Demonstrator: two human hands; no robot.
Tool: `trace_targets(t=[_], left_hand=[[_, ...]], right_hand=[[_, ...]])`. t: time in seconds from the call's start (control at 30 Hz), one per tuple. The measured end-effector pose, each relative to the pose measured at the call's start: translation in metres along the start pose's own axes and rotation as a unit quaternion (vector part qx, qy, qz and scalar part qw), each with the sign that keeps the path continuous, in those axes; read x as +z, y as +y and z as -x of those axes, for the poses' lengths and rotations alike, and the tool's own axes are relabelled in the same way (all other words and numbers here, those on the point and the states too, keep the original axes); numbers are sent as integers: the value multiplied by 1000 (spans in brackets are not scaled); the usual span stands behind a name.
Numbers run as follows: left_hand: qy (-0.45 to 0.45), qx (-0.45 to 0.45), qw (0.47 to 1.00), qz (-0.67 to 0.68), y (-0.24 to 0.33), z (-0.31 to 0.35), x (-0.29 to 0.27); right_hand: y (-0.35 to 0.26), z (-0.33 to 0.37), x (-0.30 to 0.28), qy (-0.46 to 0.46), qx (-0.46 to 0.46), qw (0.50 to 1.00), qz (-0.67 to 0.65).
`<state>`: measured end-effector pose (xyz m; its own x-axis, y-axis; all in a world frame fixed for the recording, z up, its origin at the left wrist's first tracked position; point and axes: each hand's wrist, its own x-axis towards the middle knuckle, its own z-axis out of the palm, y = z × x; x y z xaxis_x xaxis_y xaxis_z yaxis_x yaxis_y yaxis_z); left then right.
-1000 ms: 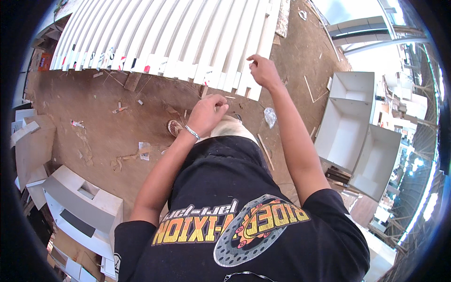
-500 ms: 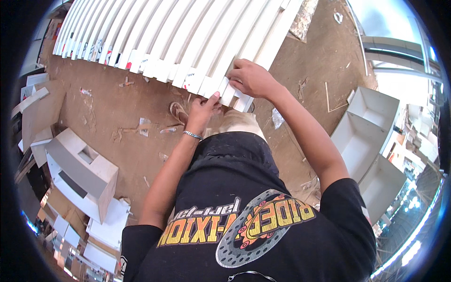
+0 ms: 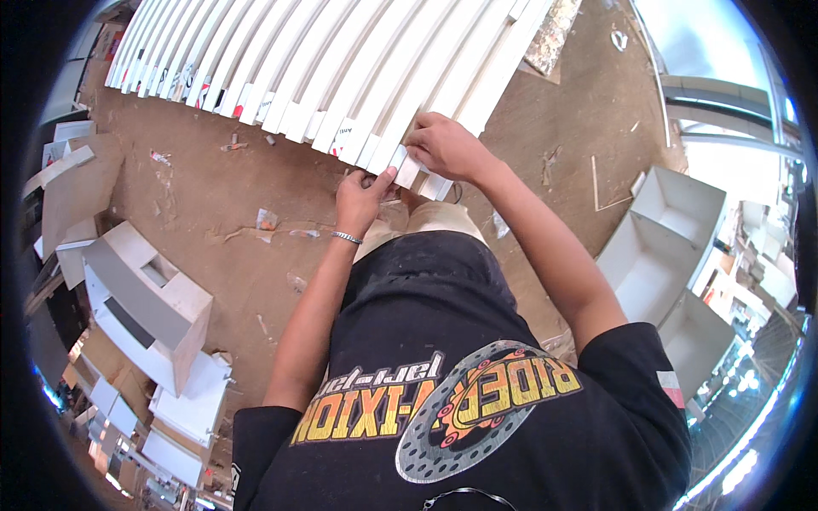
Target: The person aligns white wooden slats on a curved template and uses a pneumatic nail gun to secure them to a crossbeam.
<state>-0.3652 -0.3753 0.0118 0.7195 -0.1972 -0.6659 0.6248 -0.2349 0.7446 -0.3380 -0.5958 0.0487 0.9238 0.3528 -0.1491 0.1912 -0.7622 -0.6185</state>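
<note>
Long white strips (image 3: 294, 64) lie side by side in a row in front of me, several with printed film at their near ends. My left hand (image 3: 362, 203), with a chain bracelet on the wrist, is closed at the near end of a strip toward the right of the row. Its thumb lies on top and its other fingers are mostly hidden below. My right hand (image 3: 452, 146) is closed just right of it, fingers curled down onto the white strip end (image 3: 407, 170). The fingertips and the strip's underside are hidden.
At the left stands a grey and white cabinet-like box (image 3: 153, 298), with boards (image 3: 183, 409) nearer me. Open white box units (image 3: 652, 247) stand at the right. Scraps (image 3: 267, 220) litter the brown floor (image 3: 247, 289). A speckled board (image 3: 552, 38) lies beyond the strips.
My left hand has shifted slightly left and up along the strip ends, and its fingers have curled further under. My right hand has moved slightly left. The sandalled foot has gone from view.
</note>
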Motion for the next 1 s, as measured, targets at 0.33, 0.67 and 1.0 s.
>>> trace_targets(t=[0.33, 0.67, 1.0], left_hand=[[9, 76, 997, -29, -32, -20, -1], [-78, 24, 996, 45, -27, -8, -6], [-290, -61, 955, -27, -30, 18, 5]], right_hand=[[-30, 36, 20, 51, 29, 996, 71], [-12, 48, 6, 99, 220, 970, 24], [-24, 48, 28, 136, 182, 970, 83]])
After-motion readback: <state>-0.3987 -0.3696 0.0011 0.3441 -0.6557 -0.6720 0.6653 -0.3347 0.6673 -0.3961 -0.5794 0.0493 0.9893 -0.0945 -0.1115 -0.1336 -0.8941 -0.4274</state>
